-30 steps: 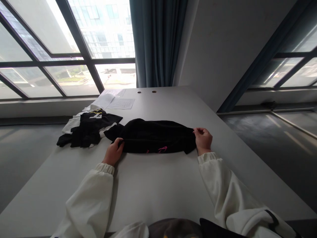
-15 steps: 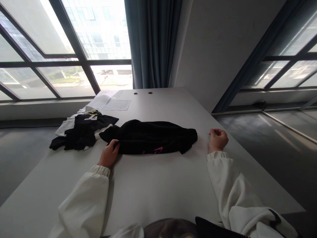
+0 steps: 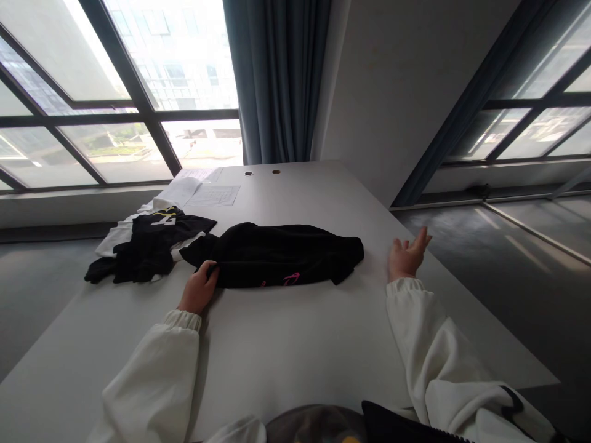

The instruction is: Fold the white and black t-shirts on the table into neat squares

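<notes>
A black garment (image 3: 277, 252) with a pink print near its front edge lies folded lengthwise across the white table (image 3: 295, 344). At its front left corner, my left hand (image 3: 198, 287) pinches the cloth between thumb and fingers. My right hand (image 3: 407, 253) is off to the right of the garment, apart from it, fingers spread and palm turned up with nothing in it. The garment's exact kind cannot be made out in its folded state.
Left of the garment lies a loose pile of black and white clothes (image 3: 143, 243) near the table's left edge. Papers (image 3: 215, 195) rest at the far left, close to two round cable holes. Beyond the table are windows, a blue curtain (image 3: 279, 80) and a wall.
My right hand has gone from closed fingers to spread ones, staying at about the same place. My left hand keeps its hold. The whole view has shifted slightly.
</notes>
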Demonstrator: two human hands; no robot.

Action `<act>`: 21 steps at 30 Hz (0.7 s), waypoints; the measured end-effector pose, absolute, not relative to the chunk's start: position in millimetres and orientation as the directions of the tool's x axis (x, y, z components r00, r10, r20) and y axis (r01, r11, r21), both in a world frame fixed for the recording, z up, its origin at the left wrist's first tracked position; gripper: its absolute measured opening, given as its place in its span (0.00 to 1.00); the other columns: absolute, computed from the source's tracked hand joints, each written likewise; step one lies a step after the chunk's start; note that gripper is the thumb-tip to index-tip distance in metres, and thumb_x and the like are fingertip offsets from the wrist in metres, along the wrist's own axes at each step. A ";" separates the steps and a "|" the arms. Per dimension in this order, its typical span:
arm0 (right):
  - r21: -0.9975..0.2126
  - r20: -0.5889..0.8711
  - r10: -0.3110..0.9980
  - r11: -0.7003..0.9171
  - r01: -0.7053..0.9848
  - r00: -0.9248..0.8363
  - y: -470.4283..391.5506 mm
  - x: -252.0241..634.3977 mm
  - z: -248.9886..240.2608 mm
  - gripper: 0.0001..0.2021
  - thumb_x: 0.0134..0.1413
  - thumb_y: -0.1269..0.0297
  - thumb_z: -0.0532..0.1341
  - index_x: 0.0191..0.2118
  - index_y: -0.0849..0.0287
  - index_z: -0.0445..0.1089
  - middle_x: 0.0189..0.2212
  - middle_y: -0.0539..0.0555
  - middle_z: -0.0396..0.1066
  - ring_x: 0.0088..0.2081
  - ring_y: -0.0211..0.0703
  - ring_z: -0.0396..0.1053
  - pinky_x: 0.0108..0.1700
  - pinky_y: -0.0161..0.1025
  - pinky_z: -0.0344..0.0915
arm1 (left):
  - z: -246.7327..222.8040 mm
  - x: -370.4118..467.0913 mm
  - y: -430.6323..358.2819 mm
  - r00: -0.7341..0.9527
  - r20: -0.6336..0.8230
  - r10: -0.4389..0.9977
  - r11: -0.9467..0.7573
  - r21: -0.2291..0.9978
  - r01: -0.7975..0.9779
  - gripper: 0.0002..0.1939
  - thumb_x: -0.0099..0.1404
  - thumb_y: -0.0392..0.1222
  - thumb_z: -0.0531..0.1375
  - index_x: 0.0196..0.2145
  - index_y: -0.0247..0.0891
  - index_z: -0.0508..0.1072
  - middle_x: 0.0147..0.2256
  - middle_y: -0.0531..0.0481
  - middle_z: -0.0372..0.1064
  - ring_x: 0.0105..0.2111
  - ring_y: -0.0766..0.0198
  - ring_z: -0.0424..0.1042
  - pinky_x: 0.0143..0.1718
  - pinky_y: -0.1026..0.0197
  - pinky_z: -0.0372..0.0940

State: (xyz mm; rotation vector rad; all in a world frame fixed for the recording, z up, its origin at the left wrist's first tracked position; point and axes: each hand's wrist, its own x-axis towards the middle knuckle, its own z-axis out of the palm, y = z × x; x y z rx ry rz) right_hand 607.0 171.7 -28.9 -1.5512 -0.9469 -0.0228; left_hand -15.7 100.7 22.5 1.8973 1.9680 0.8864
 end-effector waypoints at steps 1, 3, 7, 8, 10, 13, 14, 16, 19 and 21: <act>-0.812 0.527 0.546 0.098 0.575 0.651 171.6 605.1 -28.8 0.35 0.59 0.61 0.60 0.72 0.56 0.55 0.72 0.69 0.54 0.72 0.56 0.59 0.66 0.57 0.66 | 21.9 -15.8 101.2 -0.110 0.220 0.969 -0.042 0.590 0.807 0.17 0.72 0.55 0.53 0.49 0.44 0.74 0.31 0.48 0.77 0.31 0.52 0.77 0.33 0.59 0.63; -0.807 0.529 0.560 0.099 0.582 0.638 171.4 598.0 -27.2 0.33 0.58 0.62 0.59 0.70 0.56 0.60 0.71 0.68 0.54 0.71 0.55 0.59 0.66 0.57 0.66 | 20.7 -16.0 102.1 -0.113 0.224 0.968 -0.043 0.591 0.805 0.17 0.72 0.54 0.53 0.49 0.44 0.74 0.31 0.48 0.77 0.32 0.52 0.77 0.34 0.59 0.63; -0.672 0.624 0.621 0.116 0.732 0.475 166.5 571.2 -13.5 0.21 0.61 0.64 0.55 0.56 0.61 0.74 0.59 0.67 0.69 0.63 0.54 0.68 0.61 0.56 0.71 | 19.4 -16.4 102.1 -0.121 0.234 0.965 -0.040 0.584 0.811 0.16 0.72 0.54 0.54 0.49 0.45 0.74 0.31 0.48 0.77 0.32 0.52 0.77 0.34 0.59 0.63; -0.621 0.647 0.636 0.121 0.774 0.420 163.2 561.5 -7.8 0.18 0.62 0.65 0.55 0.53 0.60 0.76 0.55 0.66 0.71 0.60 0.54 0.69 0.60 0.56 0.71 | 19.4 -16.4 101.8 -0.123 0.236 0.964 -0.040 0.583 0.812 0.16 0.72 0.54 0.54 0.49 0.45 0.74 0.30 0.49 0.77 0.31 0.52 0.77 0.33 0.59 0.63; -0.526 0.664 0.686 0.144 0.838 0.298 153.3 537.6 4.7 0.15 0.64 0.65 0.54 0.47 0.58 0.77 0.49 0.64 0.74 0.56 0.55 0.71 0.62 0.58 0.68 | 19.7 -16.3 101.3 -0.124 0.243 0.962 -0.044 0.587 0.808 0.16 0.72 0.54 0.54 0.49 0.45 0.74 0.29 0.49 0.76 0.31 0.53 0.77 0.33 0.59 0.63; -0.441 0.623 0.777 0.258 0.860 0.086 132.0 490.8 20.5 0.14 0.68 0.63 0.54 0.45 0.54 0.77 0.49 0.63 0.74 0.56 0.56 0.70 0.65 0.58 0.65 | 20.4 -15.5 100.9 -0.125 0.249 0.960 -0.054 0.608 0.792 0.17 0.72 0.54 0.53 0.49 0.45 0.74 0.29 0.50 0.75 0.31 0.53 0.76 0.33 0.59 0.63; -0.427 0.605 0.796 0.324 0.844 0.000 124.3 473.0 23.7 0.13 0.69 0.62 0.54 0.44 0.54 0.77 0.49 0.62 0.75 0.56 0.56 0.70 0.65 0.57 0.65 | 20.5 -15.1 101.0 -0.132 0.250 0.959 -0.053 0.617 0.785 0.17 0.72 0.55 0.53 0.49 0.45 0.74 0.29 0.50 0.75 0.31 0.53 0.76 0.33 0.59 0.63; -0.419 0.538 0.819 0.464 0.780 -0.199 110.3 436.8 26.5 0.13 0.69 0.60 0.55 0.45 0.52 0.78 0.48 0.60 0.76 0.56 0.56 0.71 0.65 0.56 0.65 | 20.5 -14.4 101.3 -0.156 0.254 0.955 -0.043 0.635 0.772 0.18 0.72 0.55 0.53 0.49 0.44 0.74 0.30 0.50 0.76 0.32 0.54 0.76 0.34 0.59 0.64; -0.428 0.398 0.798 0.598 0.677 -0.453 98.7 389.5 23.3 0.14 0.68 0.58 0.59 0.53 0.50 0.77 0.52 0.58 0.75 0.57 0.56 0.70 0.64 0.56 0.67 | 20.5 -14.0 100.9 -0.187 0.263 0.947 -0.034 0.657 0.753 0.18 0.72 0.57 0.53 0.48 0.43 0.73 0.31 0.50 0.76 0.33 0.54 0.76 0.35 0.59 0.65; -0.410 0.360 0.796 0.604 0.684 -0.487 99.0 369.0 18.6 0.22 0.65 0.58 0.64 0.63 0.50 0.72 0.58 0.59 0.72 0.61 0.57 0.68 0.66 0.57 0.65 | 21.3 -13.8 99.5 -0.196 0.282 0.939 -0.044 0.664 0.747 0.18 0.72 0.57 0.53 0.47 0.43 0.72 0.31 0.50 0.75 0.33 0.55 0.75 0.36 0.58 0.64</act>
